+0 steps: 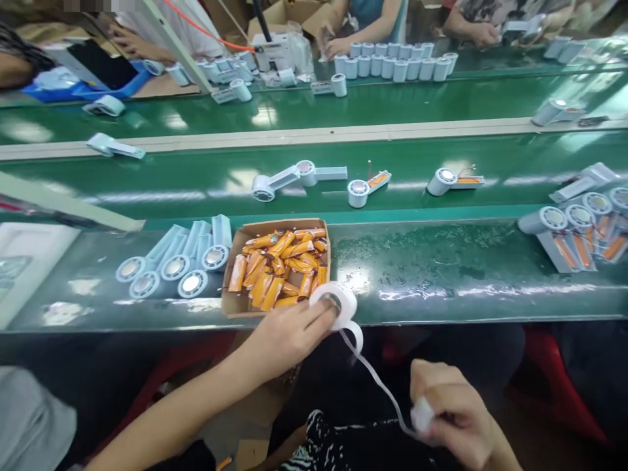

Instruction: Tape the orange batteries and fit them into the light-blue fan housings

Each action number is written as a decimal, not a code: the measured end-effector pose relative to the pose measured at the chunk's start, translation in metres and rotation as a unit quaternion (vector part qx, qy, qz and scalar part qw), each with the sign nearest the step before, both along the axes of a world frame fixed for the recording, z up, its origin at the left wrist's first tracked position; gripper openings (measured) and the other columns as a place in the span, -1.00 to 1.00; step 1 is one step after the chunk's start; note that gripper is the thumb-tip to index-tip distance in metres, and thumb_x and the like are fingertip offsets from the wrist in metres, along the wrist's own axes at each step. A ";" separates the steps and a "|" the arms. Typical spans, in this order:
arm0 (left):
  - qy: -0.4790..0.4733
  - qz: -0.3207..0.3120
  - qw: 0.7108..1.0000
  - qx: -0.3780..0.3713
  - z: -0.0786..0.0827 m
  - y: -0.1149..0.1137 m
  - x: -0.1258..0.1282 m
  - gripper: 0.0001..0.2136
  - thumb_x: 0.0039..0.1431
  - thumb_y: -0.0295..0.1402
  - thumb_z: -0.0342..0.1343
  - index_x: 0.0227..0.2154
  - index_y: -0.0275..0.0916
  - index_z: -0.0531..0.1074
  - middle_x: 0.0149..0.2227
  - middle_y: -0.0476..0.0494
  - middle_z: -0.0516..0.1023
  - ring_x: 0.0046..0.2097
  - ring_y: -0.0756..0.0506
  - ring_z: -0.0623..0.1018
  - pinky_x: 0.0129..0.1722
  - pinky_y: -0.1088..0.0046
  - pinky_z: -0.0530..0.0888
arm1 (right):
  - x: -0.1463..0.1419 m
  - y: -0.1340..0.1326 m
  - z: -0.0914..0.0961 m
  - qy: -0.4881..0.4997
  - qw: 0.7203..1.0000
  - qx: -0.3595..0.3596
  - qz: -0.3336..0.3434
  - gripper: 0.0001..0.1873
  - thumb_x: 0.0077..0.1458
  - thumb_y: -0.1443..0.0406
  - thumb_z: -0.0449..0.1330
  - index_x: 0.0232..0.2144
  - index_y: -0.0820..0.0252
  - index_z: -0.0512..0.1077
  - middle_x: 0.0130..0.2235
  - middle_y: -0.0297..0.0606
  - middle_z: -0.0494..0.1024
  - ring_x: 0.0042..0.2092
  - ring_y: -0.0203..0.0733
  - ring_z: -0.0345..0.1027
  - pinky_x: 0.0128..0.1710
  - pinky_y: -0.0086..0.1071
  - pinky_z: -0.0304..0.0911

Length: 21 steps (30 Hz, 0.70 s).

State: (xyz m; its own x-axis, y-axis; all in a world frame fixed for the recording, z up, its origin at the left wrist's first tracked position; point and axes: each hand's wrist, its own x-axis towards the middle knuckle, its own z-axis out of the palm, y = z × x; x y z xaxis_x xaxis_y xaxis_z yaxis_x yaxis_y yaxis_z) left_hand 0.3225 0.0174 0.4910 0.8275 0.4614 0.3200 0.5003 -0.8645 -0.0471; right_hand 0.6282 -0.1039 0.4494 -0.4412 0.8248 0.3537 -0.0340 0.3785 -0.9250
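Note:
A roll of white tape [347, 297] is gripped in my left hand [289, 333], the fingers hooked through its core, just over the near edge of the bench. A loose white strip [377, 379] runs from the roll down to my right hand [451, 412], which is closed on its far end; a small white wad shows between the fingertips. Just beyond my left hand stands an open cardboard box [275, 226] holding many orange-wrapped battery cells [282, 244]. The roll overlaps the box's near right corner in view.
Several light-blue fan housings [176, 267] lie left of the box. More, some with orange cells, are stacked [583, 226] at right. Housings also rest on the green conveyor [206, 176]. Co-workers' hands [338, 46] are at the far side. A pale bar [69, 199] slants at left.

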 end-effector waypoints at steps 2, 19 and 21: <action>-0.024 0.055 0.998 0.032 0.008 0.001 -0.024 -0.76 0.37 -0.59 -0.04 0.00 -0.35 0.44 -0.13 -0.30 0.66 -0.22 -0.15 0.64 -0.27 0.36 0.57 | -0.014 0.007 0.001 0.001 0.992 -0.016 0.128 -0.73 0.48 0.17 0.12 -0.28 0.08 0.51 -0.43 -0.34 0.58 -0.37 -0.26 0.49 -0.28 -0.34 0.38; -0.115 0.120 0.986 0.017 0.006 -0.026 -0.095 -0.88 0.36 -0.54 0.10 -0.11 -0.27 0.45 -0.26 -0.20 0.65 -0.31 -0.09 0.61 -0.30 0.39 0.51 | -0.129 0.069 0.020 -0.125 0.961 0.242 0.035 -0.90 0.33 0.42 0.20 -0.18 0.17 0.50 -0.39 -0.30 0.63 -0.40 -0.23 0.50 -0.40 -0.36 0.37; -0.128 0.146 0.981 0.022 0.003 -0.026 -0.104 -0.87 0.36 -0.58 0.08 -0.14 -0.26 0.45 -0.24 -0.22 0.64 -0.30 -0.09 0.60 -0.28 0.40 0.50 | -0.129 0.083 0.023 -0.172 0.964 0.188 0.075 -0.79 0.37 0.18 0.27 -0.31 0.13 0.48 -0.52 -0.42 0.54 -0.52 -0.30 0.40 -0.50 -0.40 0.25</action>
